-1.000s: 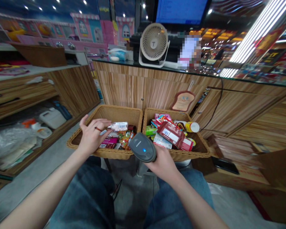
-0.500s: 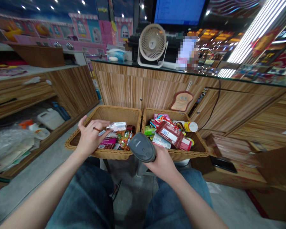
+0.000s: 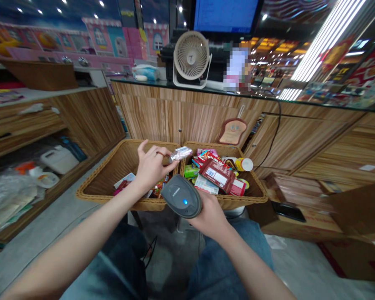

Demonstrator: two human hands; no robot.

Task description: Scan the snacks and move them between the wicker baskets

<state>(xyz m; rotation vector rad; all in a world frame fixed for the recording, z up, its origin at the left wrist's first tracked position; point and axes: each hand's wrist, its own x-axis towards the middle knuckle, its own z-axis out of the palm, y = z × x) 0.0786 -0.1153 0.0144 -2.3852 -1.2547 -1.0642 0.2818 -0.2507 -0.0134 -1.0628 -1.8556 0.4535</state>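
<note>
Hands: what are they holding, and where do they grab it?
The left hand pinches a small shiny packet at its near end with the fingertips. The right hand wraps around the grey barcode scanner from underneath, at its handle.

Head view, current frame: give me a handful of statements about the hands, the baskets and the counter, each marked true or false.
1. The right hand holds a grey scanner with a blue light lit. True.
2. The left hand is empty. False: its fingers pinch a small silvery packet.
3. Two wicker baskets stand side by side, the left basket and the right basket. True.
4. The right basket holds fewer goods than the left one. False: it is piled fuller, with a dark red box on top.
5. A white fan stands on the counter. True.
</note>
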